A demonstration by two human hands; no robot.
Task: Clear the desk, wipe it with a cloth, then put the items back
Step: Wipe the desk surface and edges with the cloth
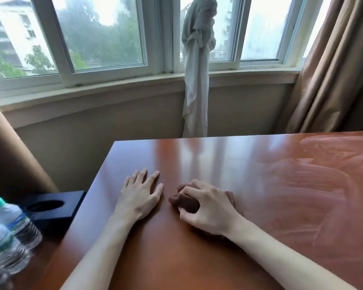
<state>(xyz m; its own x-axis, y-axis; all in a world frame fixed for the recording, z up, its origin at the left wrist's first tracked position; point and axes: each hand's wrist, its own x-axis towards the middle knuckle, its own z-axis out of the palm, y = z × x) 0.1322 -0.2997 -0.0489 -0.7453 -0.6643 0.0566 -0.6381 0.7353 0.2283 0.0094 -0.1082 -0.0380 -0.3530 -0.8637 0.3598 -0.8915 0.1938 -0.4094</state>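
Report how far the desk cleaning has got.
Cleared: the desk top is bare, with two water bottles and a black box set off to its left. In hand: the right hand grips a brown cloth; wet streaks mark the right side. Left hand rests flat. Left: finish wiping, return items.

Both hands on the desk (197, 155), cloth (187, 203) between them, bottles (11, 227) off left

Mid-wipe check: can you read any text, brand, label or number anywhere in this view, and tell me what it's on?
No text can be read in this view.
Nearer water bottle: its label has print, too blurred to read.
Farther water bottle: a blue and green label band, with lettering too small and blurred to read.
Black box, cloth, desk: no writing visible.
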